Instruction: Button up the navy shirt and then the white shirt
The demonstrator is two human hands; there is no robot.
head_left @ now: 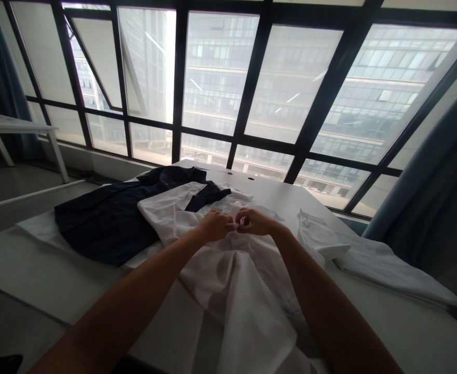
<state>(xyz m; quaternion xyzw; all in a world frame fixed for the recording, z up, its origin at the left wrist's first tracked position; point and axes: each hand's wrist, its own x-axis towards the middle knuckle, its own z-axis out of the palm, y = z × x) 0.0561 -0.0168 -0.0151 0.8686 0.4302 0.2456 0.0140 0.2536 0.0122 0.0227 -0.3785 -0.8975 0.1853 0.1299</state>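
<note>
- White shirt (232,280) lies on the worktop (37,270), long axis running from the person's body away toward the window.
- Left hand (216,225) and right hand (255,222) meet at its far end, fingertips almost touching, each pinching a bit of fabric.
- Both hands equally near.
- Dark garment (111,221) lies left, partly under it.
</note>
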